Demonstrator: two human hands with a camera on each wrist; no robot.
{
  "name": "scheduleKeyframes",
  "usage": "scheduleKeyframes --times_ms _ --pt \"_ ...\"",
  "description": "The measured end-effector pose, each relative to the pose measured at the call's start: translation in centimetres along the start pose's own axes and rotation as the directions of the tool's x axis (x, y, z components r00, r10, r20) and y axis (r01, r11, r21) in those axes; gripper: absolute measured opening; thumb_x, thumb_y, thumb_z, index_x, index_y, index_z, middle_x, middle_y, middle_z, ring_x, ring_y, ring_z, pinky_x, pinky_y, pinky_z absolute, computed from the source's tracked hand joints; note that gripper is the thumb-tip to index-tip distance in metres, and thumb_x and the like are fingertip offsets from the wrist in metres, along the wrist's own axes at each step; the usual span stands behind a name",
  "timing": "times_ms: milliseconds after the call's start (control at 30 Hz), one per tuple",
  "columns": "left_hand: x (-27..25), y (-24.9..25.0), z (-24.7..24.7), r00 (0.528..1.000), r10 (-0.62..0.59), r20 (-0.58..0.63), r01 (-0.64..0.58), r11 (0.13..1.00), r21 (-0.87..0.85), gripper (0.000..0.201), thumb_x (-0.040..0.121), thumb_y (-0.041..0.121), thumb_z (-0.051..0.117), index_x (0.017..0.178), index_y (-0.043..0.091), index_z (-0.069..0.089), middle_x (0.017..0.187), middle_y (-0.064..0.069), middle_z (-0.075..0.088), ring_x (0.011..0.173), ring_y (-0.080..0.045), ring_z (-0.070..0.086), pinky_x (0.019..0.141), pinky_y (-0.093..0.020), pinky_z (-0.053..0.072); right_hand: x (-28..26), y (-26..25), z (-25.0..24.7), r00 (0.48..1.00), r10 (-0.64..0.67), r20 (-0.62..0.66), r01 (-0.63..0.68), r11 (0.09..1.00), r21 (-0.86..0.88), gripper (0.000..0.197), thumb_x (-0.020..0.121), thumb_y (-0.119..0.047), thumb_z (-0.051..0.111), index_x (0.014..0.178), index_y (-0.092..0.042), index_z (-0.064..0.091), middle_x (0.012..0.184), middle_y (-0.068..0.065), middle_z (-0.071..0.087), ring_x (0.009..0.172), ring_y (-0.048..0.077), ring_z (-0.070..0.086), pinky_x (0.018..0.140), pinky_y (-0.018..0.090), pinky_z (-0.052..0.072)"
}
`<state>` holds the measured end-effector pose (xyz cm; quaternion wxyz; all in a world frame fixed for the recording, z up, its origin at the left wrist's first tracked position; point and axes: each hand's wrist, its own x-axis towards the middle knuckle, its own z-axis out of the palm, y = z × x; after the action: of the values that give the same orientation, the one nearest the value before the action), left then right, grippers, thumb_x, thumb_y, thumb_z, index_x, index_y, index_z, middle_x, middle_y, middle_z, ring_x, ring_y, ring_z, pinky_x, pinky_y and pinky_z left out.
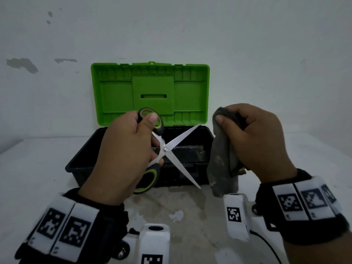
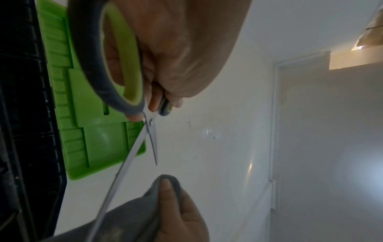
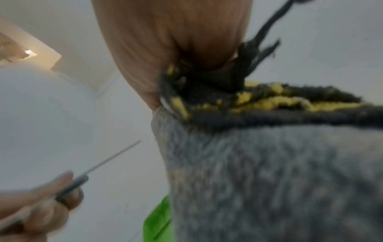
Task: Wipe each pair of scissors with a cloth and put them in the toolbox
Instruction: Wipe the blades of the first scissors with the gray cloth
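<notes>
My left hand [image 1: 125, 149] grips a pair of scissors [image 1: 172, 146] by their black-and-green handles, thumb through the upper loop. The blades are spread wide in an X over the toolbox. In the left wrist view the scissors [image 2: 145, 140] point toward the cloth [image 2: 132, 217]. My right hand [image 1: 255, 138] holds a grey cloth [image 1: 222, 161] bunched in its fingers, just right of the blade tips and apart from them. The cloth [image 3: 269, 172] fills the right wrist view, with a yellow-flecked dark edge. The toolbox [image 1: 80, 162] is black, with its green lid [image 1: 106, 96] standing open against the wall.
The toolbox stands on a white table [image 1: 38, 168] against a pale wall. A worn, stained patch of table [image 1: 181, 206] lies between my wrists. White marker blocks [image 1: 236, 216] and a cable sit at the near edge. No other scissors show.
</notes>
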<state>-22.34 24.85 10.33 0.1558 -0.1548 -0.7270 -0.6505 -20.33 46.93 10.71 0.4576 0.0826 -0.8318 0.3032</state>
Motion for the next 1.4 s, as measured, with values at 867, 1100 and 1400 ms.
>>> scheduleKeyframes --times_ms 867,1100,1400 --pt "0.2 0.0 -0.2 0.983 -0.157 0.093 0.167 0.979 -0.119 0.032 0.103 0.029 0.047 0.084 0.006 0.060 0.052 -0.005 0.056 0.033 -0.017 0.052 0.034 -0.019 0.037 -0.8 -4.4 0.8 0.920 -0.327 0.215 0.304 0.943 0.132 0.009 0.081 -0.018 0.078 0.087 -0.016 0.071 0.082 -0.006 0.066 0.076 0.006 0.058 0.070 0.014 0.044" --pt "0.2 0.1 -0.9 0.984 -0.122 0.127 0.136 0.984 -0.112 0.033 0.104 0.028 0.046 0.084 0.006 0.060 0.061 -0.017 0.057 0.034 -0.021 0.050 0.034 -0.019 0.035 -0.3 -2.7 0.8 0.920 -0.323 0.223 0.317 0.946 0.063 0.008 0.082 -0.019 0.078 0.085 -0.014 0.074 0.081 -0.003 0.068 0.075 0.007 0.059 0.070 0.016 0.046" --pt "0.2 0.1 -0.5 0.993 -0.033 0.112 0.031 0.999 0.021 0.031 0.103 0.031 0.046 0.087 0.009 0.061 0.057 -0.011 0.059 0.040 -0.024 0.054 0.039 -0.026 0.041 -0.4 -4.1 -0.1 0.934 -0.268 0.236 0.244 0.962 0.124 0.008 0.080 -0.023 0.079 0.086 -0.022 0.074 0.081 -0.010 0.069 0.076 0.003 0.062 0.069 0.014 0.046"
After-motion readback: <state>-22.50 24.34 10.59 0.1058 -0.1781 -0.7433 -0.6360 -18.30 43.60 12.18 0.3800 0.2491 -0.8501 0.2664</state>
